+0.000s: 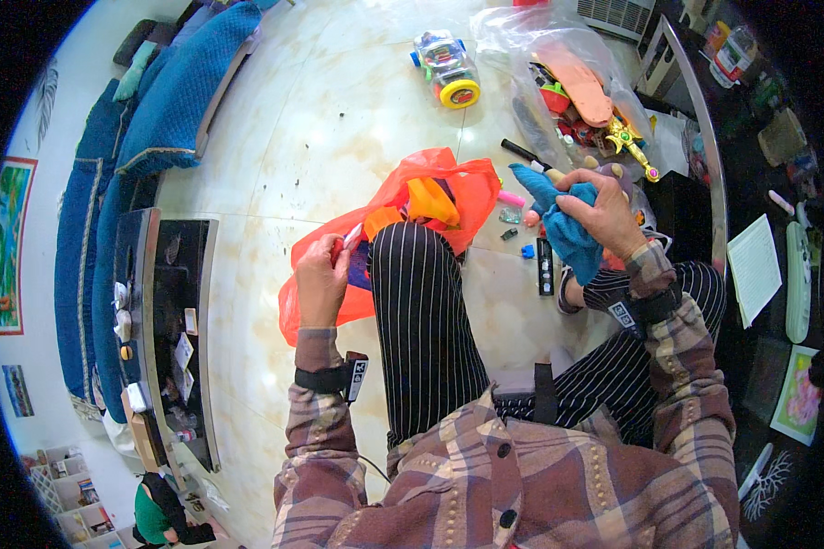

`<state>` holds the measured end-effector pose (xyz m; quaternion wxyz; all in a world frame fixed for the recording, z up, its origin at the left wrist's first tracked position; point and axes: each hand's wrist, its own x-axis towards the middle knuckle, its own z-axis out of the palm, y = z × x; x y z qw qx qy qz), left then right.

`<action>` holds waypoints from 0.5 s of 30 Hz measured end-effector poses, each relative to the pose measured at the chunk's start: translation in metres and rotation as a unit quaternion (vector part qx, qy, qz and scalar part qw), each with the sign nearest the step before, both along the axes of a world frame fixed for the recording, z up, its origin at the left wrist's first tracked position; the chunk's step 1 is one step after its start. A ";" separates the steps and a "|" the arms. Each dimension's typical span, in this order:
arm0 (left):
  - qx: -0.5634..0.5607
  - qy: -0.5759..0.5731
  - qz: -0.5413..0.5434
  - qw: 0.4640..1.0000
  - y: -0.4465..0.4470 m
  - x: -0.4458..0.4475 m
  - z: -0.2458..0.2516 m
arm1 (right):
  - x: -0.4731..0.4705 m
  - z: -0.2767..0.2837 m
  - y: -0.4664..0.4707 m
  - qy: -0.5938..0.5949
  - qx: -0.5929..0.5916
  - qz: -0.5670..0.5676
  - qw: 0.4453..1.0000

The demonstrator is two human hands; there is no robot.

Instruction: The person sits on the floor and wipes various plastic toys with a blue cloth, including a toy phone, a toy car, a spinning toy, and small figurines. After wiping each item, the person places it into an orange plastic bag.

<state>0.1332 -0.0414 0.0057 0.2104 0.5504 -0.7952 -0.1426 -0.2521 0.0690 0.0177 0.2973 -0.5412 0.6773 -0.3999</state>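
My right hand (608,216) grips a crumpled blue cloth (570,230), one end of it sticking up past the fingers. Over at the left, my left hand (323,278) pinches a small red-and-white item (352,237) at the rim of a translucent red plastic bag (302,264). Too little of that item shows to tell what it is. The bag sits on the floor around my raised knee, with orange fabric (431,200) and purple material inside. Below the cloth lie a black bar-shaped object (545,267), a blue toy piece (527,251) and a pink cylinder (511,199).
A clear plastic bag (501,34) of toys, with a gold toy sword hilt (632,144), lies ahead right. A toy-filled jar with wheels (446,65) stands on the tiles. A black cabinet (755,274) borders the right; a coffee table (182,274) and blue sofa (172,89) are left.
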 end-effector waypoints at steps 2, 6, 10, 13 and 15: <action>-0.022 0.019 0.009 1.000 -0.002 0.009 -0.018 | 0.002 -0.002 -0.002 0.001 0.015 -0.015 1.000; -0.068 0.007 -0.021 0.997 -0.006 0.005 -0.020 | -0.005 -0.006 -0.004 0.031 -0.030 -0.036 0.998; -0.089 0.016 -0.053 0.994 -0.002 -0.032 0.034 | -0.024 -0.007 -0.009 -0.001 -0.095 -0.112 0.989; -0.093 0.026 -0.050 0.994 0.008 -0.072 0.090 | -0.043 -0.004 -0.012 -0.156 -0.136 -0.173 0.963; -0.117 0.051 -0.104 0.986 0.014 -0.107 0.111 | -0.056 0.000 -0.017 -0.144 -0.217 -0.217 0.941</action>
